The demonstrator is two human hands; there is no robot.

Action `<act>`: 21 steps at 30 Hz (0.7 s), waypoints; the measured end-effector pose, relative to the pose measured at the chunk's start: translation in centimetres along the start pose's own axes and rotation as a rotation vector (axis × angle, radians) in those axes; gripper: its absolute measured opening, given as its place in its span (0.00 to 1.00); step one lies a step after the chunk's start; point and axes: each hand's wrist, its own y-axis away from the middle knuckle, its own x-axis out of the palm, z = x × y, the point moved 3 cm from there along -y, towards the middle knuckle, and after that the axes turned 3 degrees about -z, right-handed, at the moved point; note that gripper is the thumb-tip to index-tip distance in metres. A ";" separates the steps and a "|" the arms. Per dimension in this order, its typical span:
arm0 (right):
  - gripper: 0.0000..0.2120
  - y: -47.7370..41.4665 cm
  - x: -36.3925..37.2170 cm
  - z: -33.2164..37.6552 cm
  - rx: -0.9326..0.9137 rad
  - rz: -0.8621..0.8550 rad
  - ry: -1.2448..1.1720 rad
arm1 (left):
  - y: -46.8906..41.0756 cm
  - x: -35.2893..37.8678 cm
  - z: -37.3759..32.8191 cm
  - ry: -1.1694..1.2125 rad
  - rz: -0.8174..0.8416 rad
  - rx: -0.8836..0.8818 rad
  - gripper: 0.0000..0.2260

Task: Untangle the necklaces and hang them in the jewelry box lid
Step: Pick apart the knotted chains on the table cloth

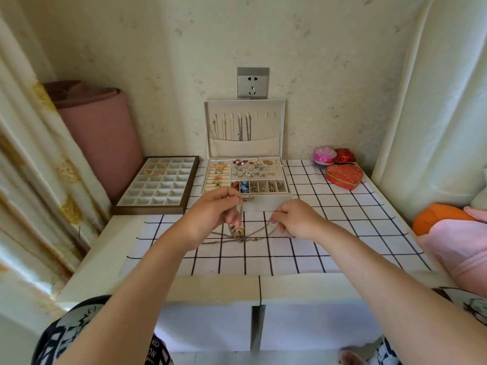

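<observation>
A knot of thin necklace chains lies on the checked cloth in front of the jewelry box. My left hand pinches one chain and lifts it above the knot. My right hand pinches another strand and draws it off to the right. The box stands open, with its lid upright against the wall. Several gold and silver necklaces hang from the hooks on the lid's left half; the hooks on the right half are bare.
A compartment tray holding gold bangles sits left of the box. Heart-shaped and round gift boxes stand at the back right. A pink roll leans at the left wall. Orange and pink fabric lies at the right edge.
</observation>
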 end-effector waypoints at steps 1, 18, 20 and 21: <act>0.11 -0.1 0.1 0.0 -0.001 0.010 0.085 | 0.0 -0.2 0.0 0.042 -0.017 0.000 0.09; 0.11 3.5 -1.8 3.0 -0.244 0.078 -0.401 | -1.5 3.2 -0.2 -0.239 0.011 -0.004 0.04; 0.12 3.4 -2.4 2.0 -0.169 0.017 -0.518 | -2.0 3.5 0.2 -0.314 0.018 -0.048 0.05; 0.12 3.3 -2.8 1.4 -0.123 -0.028 -0.566 | -2.2 3.6 0.4 -0.368 0.024 -0.070 0.05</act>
